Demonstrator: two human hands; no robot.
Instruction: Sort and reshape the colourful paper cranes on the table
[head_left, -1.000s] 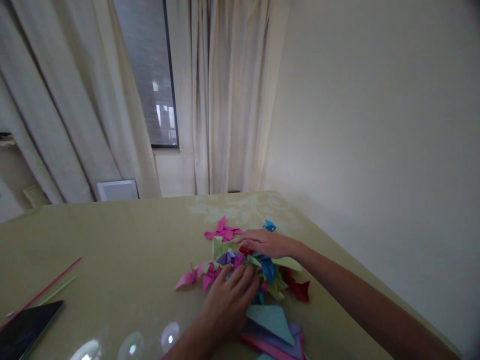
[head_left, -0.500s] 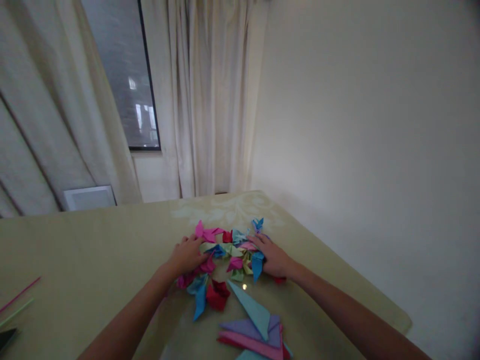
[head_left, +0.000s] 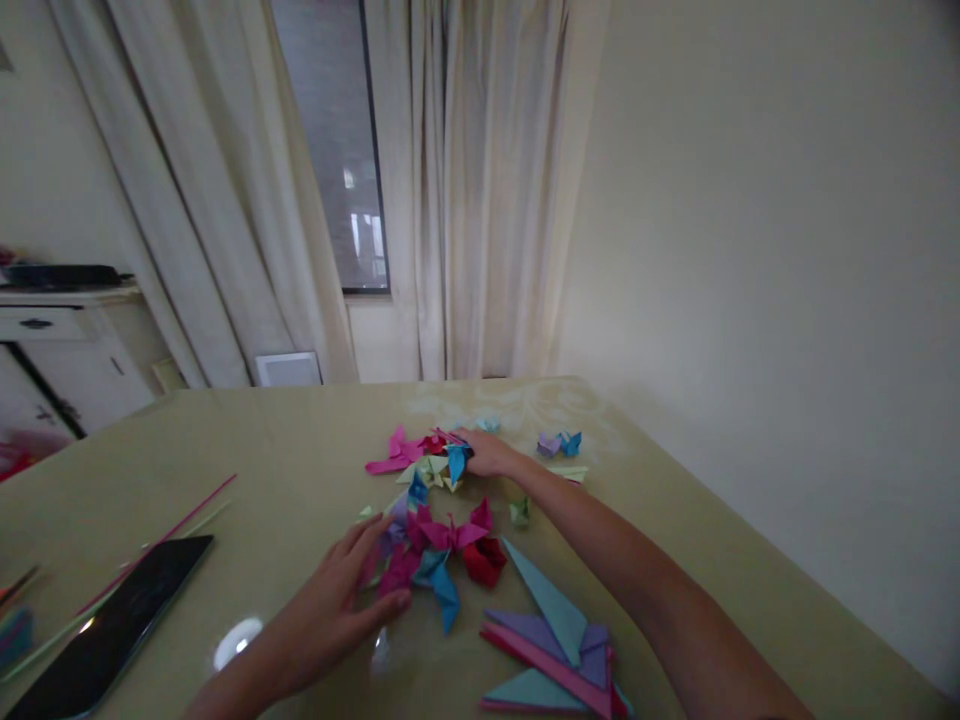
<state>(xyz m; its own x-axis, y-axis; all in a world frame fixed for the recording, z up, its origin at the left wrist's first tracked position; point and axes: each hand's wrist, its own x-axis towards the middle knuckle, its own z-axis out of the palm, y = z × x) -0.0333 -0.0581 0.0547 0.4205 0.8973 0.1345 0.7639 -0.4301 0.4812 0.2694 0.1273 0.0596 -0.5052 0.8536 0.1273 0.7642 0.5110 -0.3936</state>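
Several folded paper shapes in pink, red, blue, green and purple lie scattered mid-table. My left hand [head_left: 341, 590] rests flat with fingers spread, its fingertips touching the near cluster of pink and blue paper shapes [head_left: 439, 548]. My right hand [head_left: 486, 453] reaches farther out and is closed around a blue paper shape [head_left: 456, 460] at the far cluster, beside a pink one [head_left: 397, 455] and pale green ones [head_left: 427, 472]. A small green piece [head_left: 520, 513] lies by my right forearm.
A stack of flat folded papers [head_left: 551, 650] in teal, purple and pink lies near the front. A dark phone [head_left: 112, 630] and thin pink and green sticks [head_left: 161, 535] lie at the left. Purple and blue shapes [head_left: 559, 443] sit at the far right. Curtains and a cabinet stand behind the table [head_left: 262, 450].
My left hand has pulled back toward me to the near cluster. My right hand has moved farther out and closed on a blue piece. The paper shapes are spread into separate groups.
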